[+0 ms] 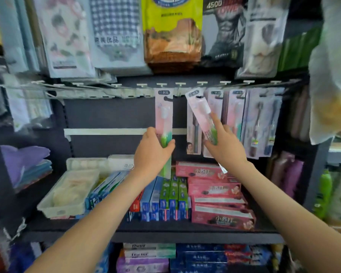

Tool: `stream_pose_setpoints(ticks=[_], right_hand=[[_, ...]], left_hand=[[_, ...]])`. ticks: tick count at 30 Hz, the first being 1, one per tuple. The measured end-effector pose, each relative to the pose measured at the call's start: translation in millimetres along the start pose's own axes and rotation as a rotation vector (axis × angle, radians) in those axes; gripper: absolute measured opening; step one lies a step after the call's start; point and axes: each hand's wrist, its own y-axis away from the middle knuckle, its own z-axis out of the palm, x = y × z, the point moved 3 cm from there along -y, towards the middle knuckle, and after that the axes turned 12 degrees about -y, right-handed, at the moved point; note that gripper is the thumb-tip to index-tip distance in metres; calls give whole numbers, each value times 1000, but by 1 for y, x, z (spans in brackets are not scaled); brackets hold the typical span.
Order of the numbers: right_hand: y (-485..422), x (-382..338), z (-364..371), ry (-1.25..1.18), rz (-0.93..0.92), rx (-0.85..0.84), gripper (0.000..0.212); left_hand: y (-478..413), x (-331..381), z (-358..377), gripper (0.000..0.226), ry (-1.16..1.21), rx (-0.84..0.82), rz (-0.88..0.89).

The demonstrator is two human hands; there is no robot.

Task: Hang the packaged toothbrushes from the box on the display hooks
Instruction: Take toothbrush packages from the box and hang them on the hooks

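My left hand [152, 152] grips the lower part of a pink-and-green packaged toothbrush [163, 115] held upright, its top hole at a display hook [166, 98]. My right hand [223, 142] holds a second packaged toothbrush [202, 113] tilted to the left, its top just under the hook rail [201, 83]. More packaged toothbrushes [236, 109] hang on hooks to the right. The box is not in view.
Toothpaste cartons [215, 186] fill the shelf under my hands, with a white tray [67, 196] at the left. Packaged towels [171, 34] hang above the rail. Folded cloths [24, 164] lie at the far left.
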Motion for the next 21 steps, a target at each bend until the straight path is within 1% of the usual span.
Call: stream_pose_setpoints(ticks=[3,5,11,15,17,21], right_hand=[[-18,11,-2,81,14,-45,80],[-26,17,-3,91,21,-62,80],[-34,27,8,70,6,-13,80],[-34,25,13,110,-65,-11,78],[-33,27,13,61,-60,36,76],[-28,44,10,-135,46,218,67]], left_hand=[[-15,9,6,41,-19,-9,-10],[-24,12,9,41,-23,-1,-1],[-37,11,16,41,-29,18,17],[-40,9,19,39,5,29,7],[-41,7,19,39,12,36,9],[-41,3,23,39,24,40,20]])
